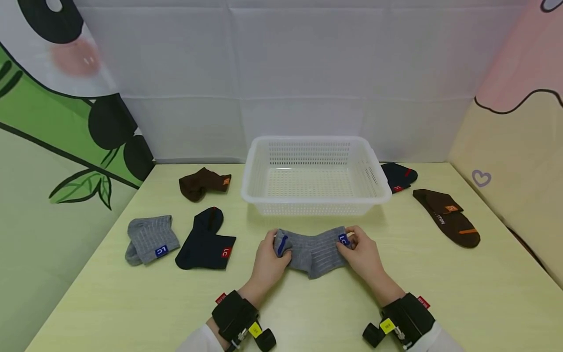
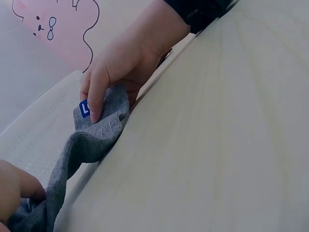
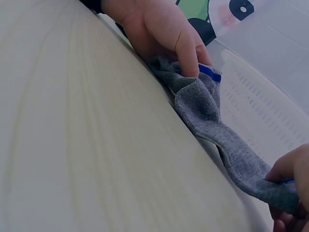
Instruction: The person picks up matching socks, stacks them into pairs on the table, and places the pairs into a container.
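A grey ribbed sock [image 1: 313, 250] lies stretched on the pale table [image 1: 308, 318], just in front of a white plastic basket [image 1: 314, 200]. My left hand [image 1: 277, 247] grips its left end, where a blue stripe shows. My right hand [image 1: 351, 241] pinches its right end at a small blue label. In the left wrist view the right hand [image 2: 99, 108] has thumb and fingers on the sock [image 2: 87, 145] by the label. The right wrist view shows the left hand [image 3: 190, 67] curled round the bunched end of the sock [image 3: 207, 108].
On the left lie a brown sock [image 1: 203, 183], a folded grey sock [image 1: 150, 238] and a navy sock [image 1: 205, 240]. At the right lie a navy sock [image 1: 399, 176] beside the basket and a long brown sock [image 1: 448, 217]. Cloth backdrops wall the table in.
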Demonstrator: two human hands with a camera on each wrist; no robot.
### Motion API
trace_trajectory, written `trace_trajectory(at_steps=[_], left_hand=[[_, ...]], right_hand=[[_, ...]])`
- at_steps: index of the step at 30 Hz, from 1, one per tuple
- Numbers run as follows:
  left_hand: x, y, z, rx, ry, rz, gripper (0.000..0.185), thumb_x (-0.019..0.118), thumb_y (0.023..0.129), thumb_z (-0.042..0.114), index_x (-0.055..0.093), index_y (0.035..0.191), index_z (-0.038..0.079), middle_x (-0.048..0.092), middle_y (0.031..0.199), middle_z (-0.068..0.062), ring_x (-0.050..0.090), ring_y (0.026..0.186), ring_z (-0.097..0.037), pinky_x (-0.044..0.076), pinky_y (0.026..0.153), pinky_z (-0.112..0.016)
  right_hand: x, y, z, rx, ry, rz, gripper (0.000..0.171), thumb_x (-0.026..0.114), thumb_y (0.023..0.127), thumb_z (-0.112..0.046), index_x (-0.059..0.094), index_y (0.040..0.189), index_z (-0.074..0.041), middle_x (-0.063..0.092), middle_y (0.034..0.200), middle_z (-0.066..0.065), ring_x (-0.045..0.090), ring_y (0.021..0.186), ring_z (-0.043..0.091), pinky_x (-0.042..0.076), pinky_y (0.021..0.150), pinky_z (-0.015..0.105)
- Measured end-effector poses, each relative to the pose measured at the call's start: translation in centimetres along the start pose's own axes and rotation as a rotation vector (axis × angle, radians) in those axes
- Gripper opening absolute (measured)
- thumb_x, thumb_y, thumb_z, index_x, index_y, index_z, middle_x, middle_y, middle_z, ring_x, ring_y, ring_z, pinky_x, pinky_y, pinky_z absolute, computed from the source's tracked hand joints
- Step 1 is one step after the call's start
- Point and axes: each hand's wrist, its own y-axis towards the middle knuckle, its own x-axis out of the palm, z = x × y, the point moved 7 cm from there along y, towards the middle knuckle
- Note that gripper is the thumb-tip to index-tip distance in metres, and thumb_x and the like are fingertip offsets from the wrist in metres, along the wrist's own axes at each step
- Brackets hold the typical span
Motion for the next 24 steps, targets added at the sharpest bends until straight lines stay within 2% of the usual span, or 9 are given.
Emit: trace_trajectory(at_steps=[4, 7, 11, 14, 16, 19, 24], left_hand=[[0.06, 0.11, -0.04, -0.001, -0.006, -0.014, 0.069, 0.066, 0.078, -0.002, 0.035, 0.139, 0.002, 0.057, 0.102, -0.018, 0.053, 0.088, -0.025, 0.045, 0.079, -0.041], [0.01, 0.14, 0.06, 0.017, 0.006, -0.008, 0.068, 0.067, 0.077, -0.003, 0.036, 0.137, 0.003, 0.056, 0.109, -0.019, 0.052, 0.097, -0.029, 0.044, 0.084, -0.044], [-0.30, 0.10, 0.11, 0.009, 0.020, 0.042, 0.056, 0.069, 0.075, -0.003, 0.043, 0.125, 0.005, 0.050, 0.115, -0.020, 0.044, 0.107, -0.033, 0.039, 0.087, -0.044], [-0.50, 0.07, 0.01, -0.012, 0.062, 0.075, 0.044, 0.074, 0.073, 0.002, 0.047, 0.107, 0.008, 0.042, 0.107, -0.016, 0.036, 0.103, -0.031, 0.031, 0.084, -0.043], [-0.45, 0.03, -0.02, -0.013, 0.110, 0.068, 0.036, 0.077, 0.072, 0.007, 0.049, 0.095, 0.009, 0.037, 0.100, -0.012, 0.032, 0.099, -0.030, 0.027, 0.082, -0.044], [-0.22, -0.09, 0.02, -0.006, 0.176, 0.032, 0.029, 0.078, 0.073, 0.012, 0.050, 0.080, 0.012, 0.031, 0.094, -0.008, 0.028, 0.095, -0.029, 0.021, 0.080, -0.046], [-0.06, -0.33, 0.38, 0.029, 0.210, 0.006, 0.022, 0.075, 0.077, 0.010, 0.054, 0.074, 0.012, 0.031, 0.091, -0.007, 0.027, 0.089, -0.027, 0.020, 0.078, -0.046]], right_hand=[[0.29, 0.04, 0.20, -0.007, -0.046, -0.025, 0.034, 0.069, 0.081, -0.003, 0.055, 0.112, 0.001, 0.062, 0.081, 0.010, 0.047, 0.068, 0.014, 0.039, 0.061, 0.025], [0.45, 0.06, 0.27, -0.015, -0.062, -0.041, 0.037, 0.069, 0.081, -0.002, 0.053, 0.114, 0.001, 0.062, 0.086, 0.011, 0.048, 0.071, 0.015, 0.041, 0.063, 0.027], [0.45, 0.11, 0.18, -0.026, -0.057, -0.043, 0.040, 0.068, 0.081, -0.001, 0.053, 0.118, 0.000, 0.061, 0.088, 0.012, 0.048, 0.072, 0.016, 0.041, 0.065, 0.027], [0.38, 0.15, 0.06, -0.038, -0.059, -0.041, 0.044, 0.067, 0.082, 0.000, 0.051, 0.123, -0.001, 0.060, 0.089, 0.013, 0.048, 0.072, 0.017, 0.042, 0.065, 0.028], [0.37, 0.17, 0.01, -0.046, -0.067, -0.039, 0.046, 0.067, 0.082, 0.001, 0.051, 0.125, -0.001, 0.060, 0.090, 0.013, 0.049, 0.073, 0.018, 0.042, 0.065, 0.029], [0.39, 0.16, -0.06, -0.066, -0.087, -0.035, 0.040, 0.067, 0.081, 0.003, 0.057, 0.120, 0.000, 0.060, 0.092, 0.015, 0.052, 0.078, 0.021, 0.043, 0.069, 0.032], [0.45, 0.06, -0.10, -0.092, -0.121, -0.028, 0.029, 0.066, 0.081, 0.005, 0.063, 0.110, 0.003, 0.061, 0.097, 0.017, 0.053, 0.085, 0.025, 0.044, 0.074, 0.037]])
